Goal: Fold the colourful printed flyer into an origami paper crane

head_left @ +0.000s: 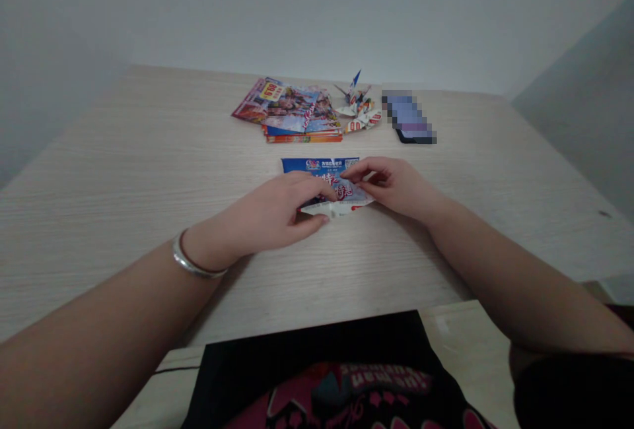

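A blue printed paper sheet (pixel 321 166) lies on the light wooden table (pixel 123 171), partly folded, with its white underside turned up at the near edge. My left hand (pixel 270 214) rests on its left part, thumb and fingers pinching the folded white edge. My right hand (pixel 393 183) presses on the sheet's right part with fingers curled, fingertips on the paper. A silver bangle (pixel 193 263) sits on my left wrist.
Behind the sheet lie a stack of colourful printed leaflets (pixel 290 112), two or more folded paper cranes (pixel 359 109) and a dark phone (pixel 411 119). The table's near edge is just in front of my lap; a wall stands behind the table.
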